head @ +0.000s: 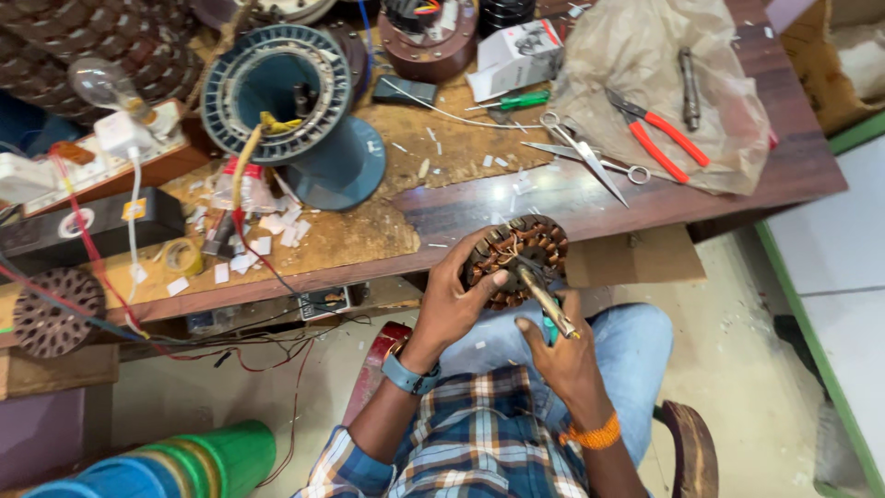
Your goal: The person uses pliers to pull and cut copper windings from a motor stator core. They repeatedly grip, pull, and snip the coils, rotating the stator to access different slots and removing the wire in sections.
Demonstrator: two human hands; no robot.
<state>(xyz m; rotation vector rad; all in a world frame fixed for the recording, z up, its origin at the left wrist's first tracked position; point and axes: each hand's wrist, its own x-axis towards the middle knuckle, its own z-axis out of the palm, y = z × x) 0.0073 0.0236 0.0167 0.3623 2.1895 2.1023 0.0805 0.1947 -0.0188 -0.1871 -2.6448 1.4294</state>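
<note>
Left hand (452,300): fingers curled round the copper-wound motor core (516,258), thumb pressed on its face, gripping it.
Right hand (562,355): fingers closed on a teal-handled screwdriver (550,309), its metal shaft reaching into the middle of the motor core.
Motor core: held above the lap, just in front of the wooden workbench (645,194) edge (copper coils ring it all round).
Scissors (585,157): on the workbench, beyond the motor core.
Red pliers (659,134): right of the scissors, on a crumpled plastic bag (645,55).
Blue round housing (295,111): on the workbench, well left of the motor core.
</note>
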